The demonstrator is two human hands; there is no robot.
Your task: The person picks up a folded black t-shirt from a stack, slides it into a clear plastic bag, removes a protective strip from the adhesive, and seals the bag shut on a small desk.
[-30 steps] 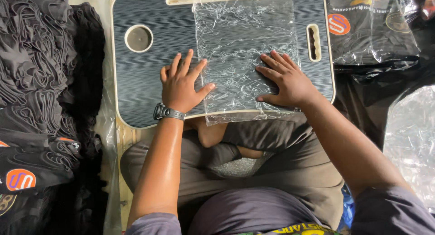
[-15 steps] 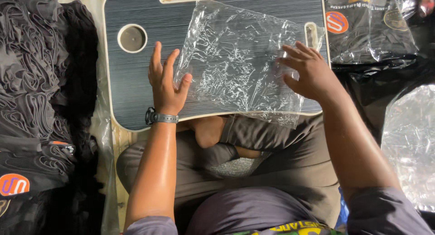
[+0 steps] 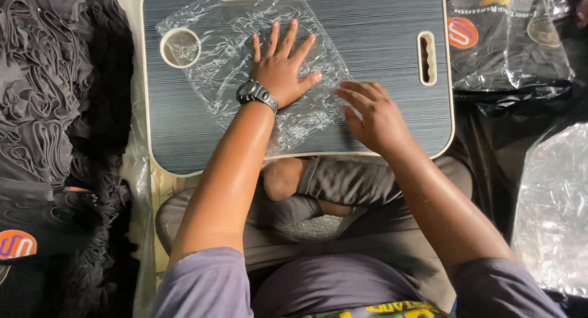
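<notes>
Bag (image 3: 245, 67), clear plastic, now shifted left across worktop (image 3: 380, 42), covering cup hole (image 3: 180, 47). My left hand (image 3: 282, 70) spread flat, pinning it; right hand (image 3: 373, 113) half-curled, empty, touching bag edge. Bag lies flatter than before.

1. A dark grey striped lap tray (image 3: 380, 24) with a cream rim rests over the person's crossed legs.
2. A crinkled clear plastic bag (image 3: 226, 79) lies flat on it, covering the round cup recess (image 3: 180, 47).
3. The left hand (image 3: 283, 70), fingers spread, presses on the bag.
4. The right hand (image 3: 375, 116) touches the bag's right edge.
5. Folded dark garments (image 3: 49, 128) are stacked at left.
</notes>
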